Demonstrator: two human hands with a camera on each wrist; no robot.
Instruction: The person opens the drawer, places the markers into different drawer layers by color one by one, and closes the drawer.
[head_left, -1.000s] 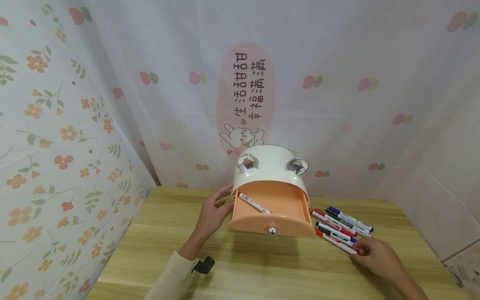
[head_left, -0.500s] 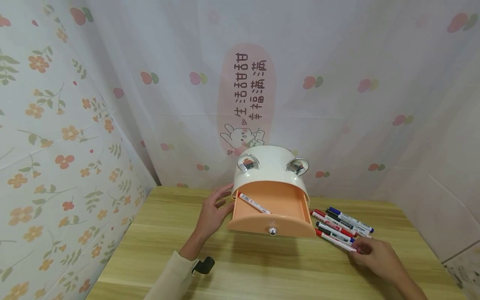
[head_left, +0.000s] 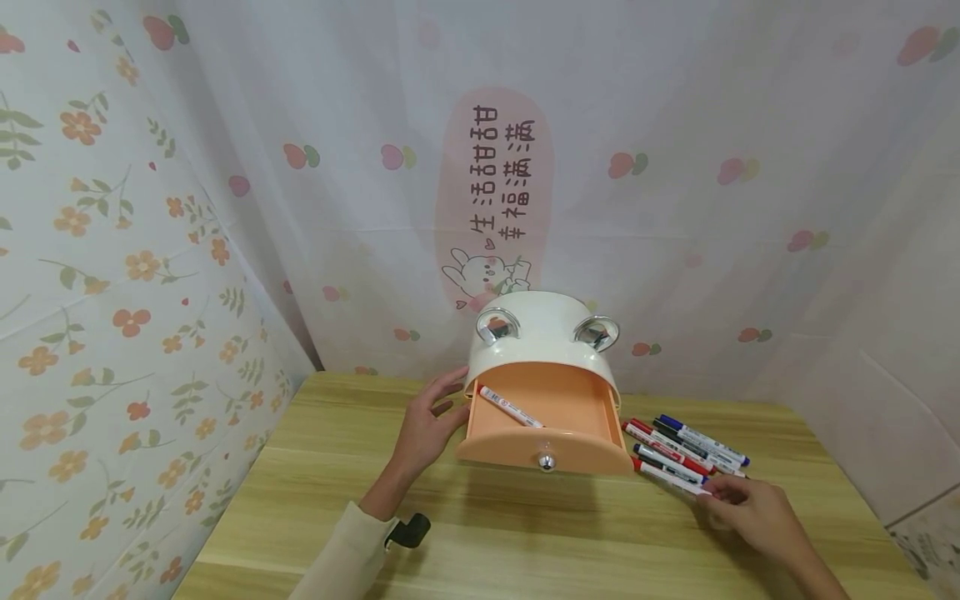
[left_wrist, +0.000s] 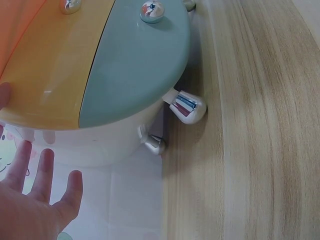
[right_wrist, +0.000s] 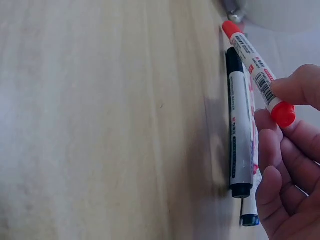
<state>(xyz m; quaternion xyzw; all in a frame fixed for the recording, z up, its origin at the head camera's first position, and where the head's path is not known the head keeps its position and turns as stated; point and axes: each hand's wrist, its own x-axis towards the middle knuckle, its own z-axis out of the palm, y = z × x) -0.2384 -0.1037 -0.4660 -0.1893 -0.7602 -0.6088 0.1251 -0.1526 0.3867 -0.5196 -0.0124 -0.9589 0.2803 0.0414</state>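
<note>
A white drawer box (head_left: pixel 543 329) with silver ring-shaped trims stands at the back of the table, its orange drawer (head_left: pixel 510 450) pulled out. Inside the drawer lies a white marker (head_left: pixel 510 406) with a red cap. My left hand (head_left: pixel 423 429) is at the box's left side, fingers extended; in the left wrist view its thumb side is cut off. To the right of the drawer, my right hand (head_left: pixel 753 512) pinches the rear end of a red-capped marker (right_wrist: pixel 252 62) between thumb and fingers. Under and beside it lie a black-capped marker (right_wrist: pixel 240 115) and others.
Several red, black and blue markers (head_left: pixel 690 442) lie bunched on the wooden table (head_left: pixel 337 483), right of the box. Yellow (left_wrist: pixel 55 75) and teal (left_wrist: pixel 137 70) drawer fronts and silver feet (left_wrist: pixel 189 107) show in the left wrist view. A printed curtain (head_left: pixel 675 275) hangs behind.
My right hand has risen slightly, tilting up the rear end of the red-capped marker. The left hand, box and drawer look unchanged.
</note>
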